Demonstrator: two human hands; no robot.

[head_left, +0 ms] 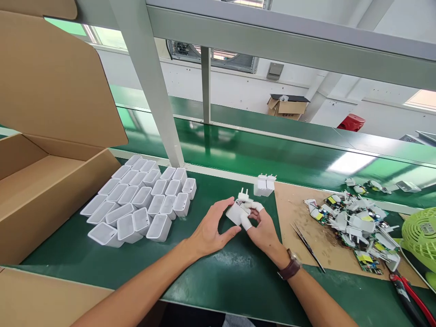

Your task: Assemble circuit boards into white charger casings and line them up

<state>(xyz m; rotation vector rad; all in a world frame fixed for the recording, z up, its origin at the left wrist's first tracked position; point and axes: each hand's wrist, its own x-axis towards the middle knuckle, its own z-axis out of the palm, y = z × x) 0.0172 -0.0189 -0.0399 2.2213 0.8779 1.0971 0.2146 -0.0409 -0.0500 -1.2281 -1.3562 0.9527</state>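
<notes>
A white plug adapter with two pins pointing away from me is in front of me over the green bench. My right hand, with white covers on its thumb and fingertips, is closed on the adapter's right side. My left hand curves around the left side, thumb and forefinger apart, close to the casing; whether its tips touch is hard to tell. Some of the adapter is hidden behind the right fingers. Left of my hands, many open white plastic casings stand in rows. Beyond them, a few white plug adapters stand pins up.
At left, a large open cardboard box. On a brown board at right lie tweezers and a heap of circuit boards with white parts. Red-handled pliers and a green basket are at far right. A metal post rises behind the casings.
</notes>
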